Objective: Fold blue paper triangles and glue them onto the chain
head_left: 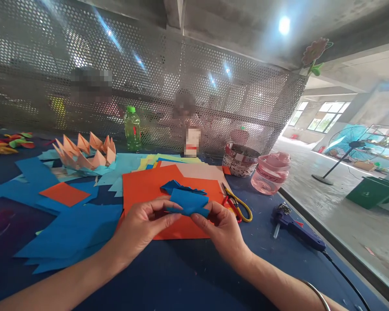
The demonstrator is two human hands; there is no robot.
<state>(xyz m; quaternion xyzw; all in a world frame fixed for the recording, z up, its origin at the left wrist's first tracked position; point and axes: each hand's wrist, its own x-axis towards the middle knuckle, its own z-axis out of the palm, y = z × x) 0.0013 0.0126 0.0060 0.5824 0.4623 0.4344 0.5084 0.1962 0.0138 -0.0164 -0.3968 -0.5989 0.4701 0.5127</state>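
Both my hands meet over an orange paper sheet [145, 185] in the middle of the dark blue table [194, 276]. My left hand [142, 224] pinches the left side of a small folded blue paper piece [188, 202]. On the opposite edge of that piece, the fingers of my right hand [220, 224] are closed. Just behind it, another folded blue piece [176, 186] lies on the orange sheet. Scissors [236, 203] with red and yellow handles lie just right of my right hand.
Blue paper sheets [71, 233] and an orange square [64, 193] lie left. Folded orange paper crowns [84, 153], a green bottle [132, 128], a woven basket [240, 160], a pink cup [270, 172] and a blue glue gun [294, 226] stand around. A perforated metal screen [214, 86] backs the table; people sit behind it.
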